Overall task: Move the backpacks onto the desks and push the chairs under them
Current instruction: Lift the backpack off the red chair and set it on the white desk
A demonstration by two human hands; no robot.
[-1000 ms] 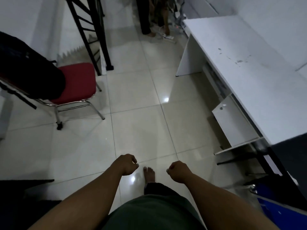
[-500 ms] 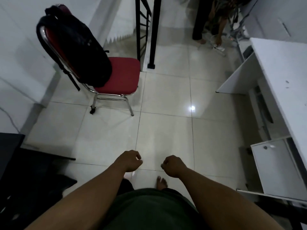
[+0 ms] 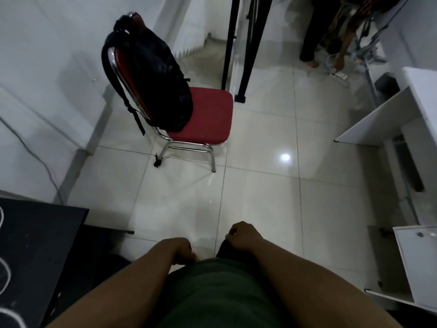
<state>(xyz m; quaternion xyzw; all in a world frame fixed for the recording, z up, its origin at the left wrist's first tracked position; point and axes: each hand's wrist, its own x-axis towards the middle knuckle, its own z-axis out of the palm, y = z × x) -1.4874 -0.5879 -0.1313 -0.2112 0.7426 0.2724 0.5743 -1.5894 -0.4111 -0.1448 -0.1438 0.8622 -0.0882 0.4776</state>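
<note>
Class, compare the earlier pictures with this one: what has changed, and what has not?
The view swung left: the chair with the backpack moved towards the centre, the desk slid to the right edge. Left hand and right hand still hold nothing; backpack still on the chair.

Glossy pale tiles (image 3: 260,197) cover the floor, and a bright spot of light (image 3: 285,157) glints on them to the right. White walls (image 3: 47,55) close the left side, with a thin cable (image 3: 35,152) hanging down one. At the far end stands a black frame (image 3: 246,43) on slim legs. A black surface (image 3: 35,256) with white loops sits near left. Far right, someone's leg (image 3: 309,31) shows beside tangled cords
</note>
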